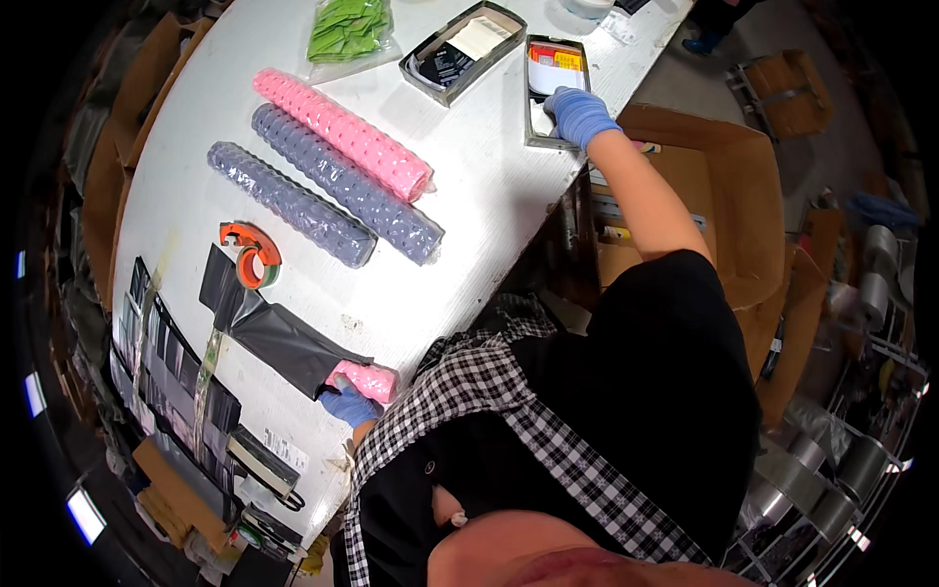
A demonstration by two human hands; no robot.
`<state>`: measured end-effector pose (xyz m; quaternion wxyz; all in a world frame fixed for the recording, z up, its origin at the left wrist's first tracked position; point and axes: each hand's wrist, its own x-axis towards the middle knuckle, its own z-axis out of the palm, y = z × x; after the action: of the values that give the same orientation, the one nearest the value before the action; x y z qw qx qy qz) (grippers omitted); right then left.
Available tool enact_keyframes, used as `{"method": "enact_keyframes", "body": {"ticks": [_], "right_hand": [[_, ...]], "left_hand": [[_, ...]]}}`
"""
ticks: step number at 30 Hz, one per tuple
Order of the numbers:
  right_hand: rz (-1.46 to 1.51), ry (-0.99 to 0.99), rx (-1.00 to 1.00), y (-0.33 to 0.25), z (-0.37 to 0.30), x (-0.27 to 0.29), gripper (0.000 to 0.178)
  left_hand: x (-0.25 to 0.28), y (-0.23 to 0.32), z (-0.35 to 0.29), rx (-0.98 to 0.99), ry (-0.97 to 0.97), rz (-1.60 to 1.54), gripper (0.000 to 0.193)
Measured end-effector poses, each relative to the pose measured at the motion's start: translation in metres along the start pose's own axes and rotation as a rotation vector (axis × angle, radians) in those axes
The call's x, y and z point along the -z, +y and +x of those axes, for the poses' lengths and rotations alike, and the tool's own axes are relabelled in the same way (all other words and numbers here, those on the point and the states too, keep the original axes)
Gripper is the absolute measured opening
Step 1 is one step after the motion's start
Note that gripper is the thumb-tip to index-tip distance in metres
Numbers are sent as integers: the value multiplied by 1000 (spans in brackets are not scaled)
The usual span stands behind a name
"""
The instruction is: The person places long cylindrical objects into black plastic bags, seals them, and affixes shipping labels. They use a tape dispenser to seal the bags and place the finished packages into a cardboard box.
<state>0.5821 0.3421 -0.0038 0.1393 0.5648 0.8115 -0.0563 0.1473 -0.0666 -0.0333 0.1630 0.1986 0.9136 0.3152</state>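
Observation:
At the table's near edge my left hand (347, 403), in a blue glove, is closed around the edge of a dark grey plastic mailing bag (284, 342) and a pink wrapped roll (367, 380). The roll lies partly inside the bag's mouth, its near end sticking out. My right hand (581, 117), also gloved in blue, reaches into a narrow dark tray (529, 93) at the far right edge. Its fingers are bent down and their tips are mostly hidden, so what they pinch is unclear. White, yellow and red cards (559, 61) lie in that tray.
Two grey-blue rolls (293, 203) and a long pink roll (342, 132) lie mid-table. An orange tape dispenser (252, 256) sits by the bag. Farther back are another card tray (463, 51) and green packets (347, 27). A cardboard box (738, 186) stands right of the table.

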Motion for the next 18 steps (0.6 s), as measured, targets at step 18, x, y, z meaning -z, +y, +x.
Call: {"method": "enact_keyframes", "body": {"ticks": [18], "right_hand": [[677, 129, -101, 1, -36, 38, 37]], "left_hand": [[-22, -67, 24, -45, 8, -633, 43]]}}
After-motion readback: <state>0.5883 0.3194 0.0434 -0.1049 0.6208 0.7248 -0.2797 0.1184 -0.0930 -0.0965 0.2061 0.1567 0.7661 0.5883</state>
